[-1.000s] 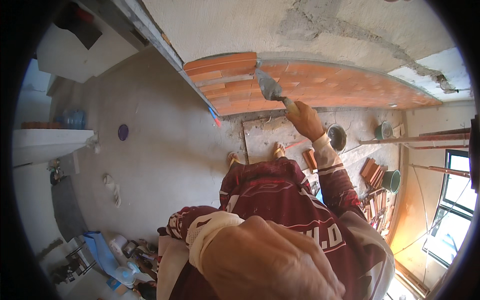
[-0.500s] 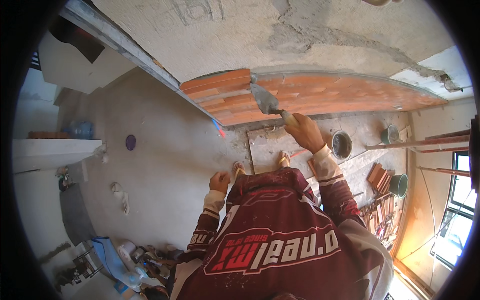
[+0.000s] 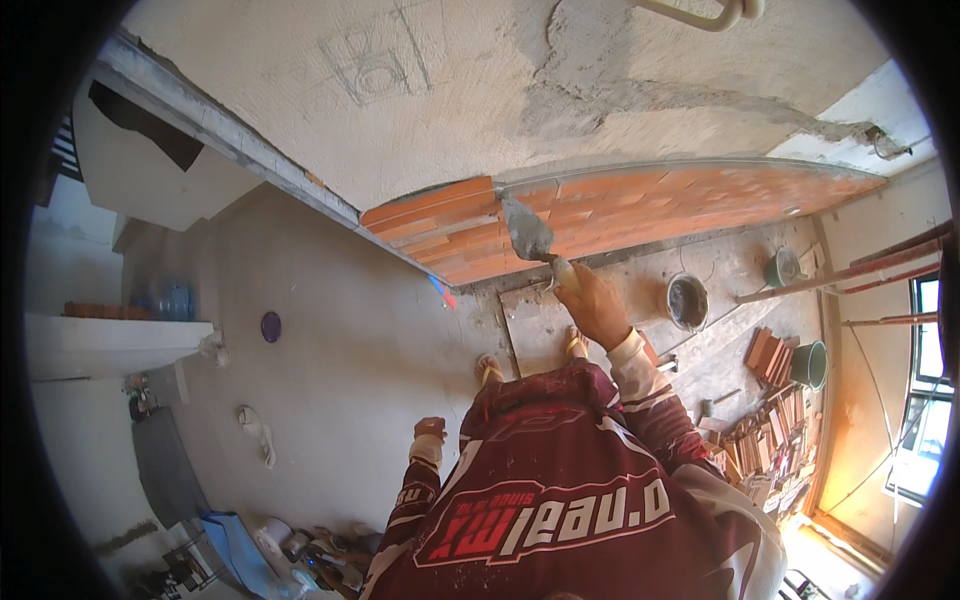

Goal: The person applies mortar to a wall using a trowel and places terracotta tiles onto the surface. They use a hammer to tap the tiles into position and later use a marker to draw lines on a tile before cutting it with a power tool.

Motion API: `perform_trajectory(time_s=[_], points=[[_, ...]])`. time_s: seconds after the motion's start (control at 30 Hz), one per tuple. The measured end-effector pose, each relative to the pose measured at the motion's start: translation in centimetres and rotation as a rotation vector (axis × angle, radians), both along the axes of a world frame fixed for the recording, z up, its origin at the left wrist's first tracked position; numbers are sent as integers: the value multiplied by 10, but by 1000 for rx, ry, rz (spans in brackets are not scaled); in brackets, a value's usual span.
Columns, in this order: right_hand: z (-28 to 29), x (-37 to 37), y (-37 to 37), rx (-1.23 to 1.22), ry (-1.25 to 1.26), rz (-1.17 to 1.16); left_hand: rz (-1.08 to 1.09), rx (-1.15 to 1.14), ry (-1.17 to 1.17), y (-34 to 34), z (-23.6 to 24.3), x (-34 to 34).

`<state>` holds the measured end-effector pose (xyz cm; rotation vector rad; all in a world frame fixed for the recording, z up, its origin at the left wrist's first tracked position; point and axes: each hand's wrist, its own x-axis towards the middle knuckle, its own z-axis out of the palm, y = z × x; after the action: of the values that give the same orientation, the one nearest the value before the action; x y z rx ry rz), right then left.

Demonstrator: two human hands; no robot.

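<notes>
My right hand is wrapped round the handle of a pointed trowel. Its grey-smeared blade points up toward the wall, with the tip at the top edge of the orange brick-look facing. At that spot the upper orange strip on the left ends. Grey mortar smears run along the facing's top edge. Away from the wall, my left hand hangs low at my left side, fingers curled in, and nothing shows in it.
A bucket with grey contents stands right of my feet, with a second bucket beyond. Stacked orange tiles and a green bucket lie farther right. Poles cross the right side. A purple disc lies on the floor at left.
The view has tilted, so the wall and floor sit lower. My right hand still grips the trowel, its tip near the same facing edge. My left hand has dropped closer to my side.
</notes>
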<state>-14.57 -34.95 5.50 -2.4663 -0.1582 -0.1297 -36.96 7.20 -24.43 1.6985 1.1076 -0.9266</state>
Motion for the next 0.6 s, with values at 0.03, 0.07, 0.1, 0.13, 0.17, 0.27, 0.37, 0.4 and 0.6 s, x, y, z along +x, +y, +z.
perform_trajectory(time_s=[0.03,0.07,0.1,0.13,0.17,0.27,0.37,0.4,0.6], points=[[-3,0,1,-2,26,-46,67,13,-51,-2,14,3],[-5,-1,5,-2,55,-84,71,9,-59,2,15,3],[-6,-1,8,-1,83,-122,74,4,-67,7,16,3],[5,1,13,-15,132,-140,77,-4,-74,8,20,9],[19,3,18,-29,181,-159,92,18,-68,9,23,13],[30,6,26,-72,220,-181,60,7,-72,20,18,30],[34,11,33,-122,225,-201,63,-20,-69,32,3,43],[36,13,35,-137,231,-207,81,-115,-68,42,-6,47],[28,22,19,-163,174,-169,86,-153,-66,69,-29,63]])
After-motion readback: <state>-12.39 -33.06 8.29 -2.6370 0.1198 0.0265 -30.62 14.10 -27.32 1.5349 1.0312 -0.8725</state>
